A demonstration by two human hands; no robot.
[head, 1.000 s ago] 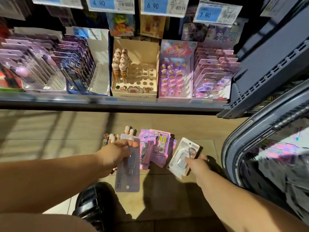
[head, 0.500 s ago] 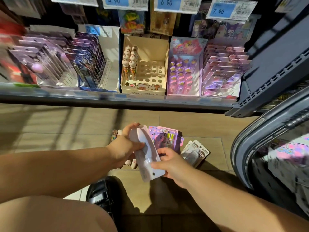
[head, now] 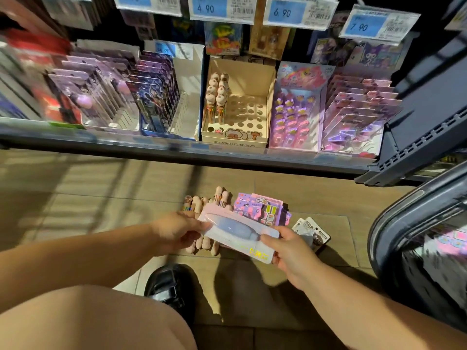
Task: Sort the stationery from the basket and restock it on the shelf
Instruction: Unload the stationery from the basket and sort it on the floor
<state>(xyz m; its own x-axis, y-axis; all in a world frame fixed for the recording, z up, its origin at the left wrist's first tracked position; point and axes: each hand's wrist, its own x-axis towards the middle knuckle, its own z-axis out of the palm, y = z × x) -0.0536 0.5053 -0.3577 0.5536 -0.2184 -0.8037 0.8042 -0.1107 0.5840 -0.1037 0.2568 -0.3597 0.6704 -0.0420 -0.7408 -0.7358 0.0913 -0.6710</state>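
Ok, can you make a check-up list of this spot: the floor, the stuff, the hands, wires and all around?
Surface: tiled floor below the shelf.
Job's things: white blister pack held above the floor; character pens, purple card packs and small white packs piled on the floor; dark basket at the right.
Clutter: nothing seen.
Hands: left hand and right hand each grip one end of the blister pack.
Cables: nothing seen.
Surroundings: pen box on the shelf, most holes empty; price tags above; black shoe.
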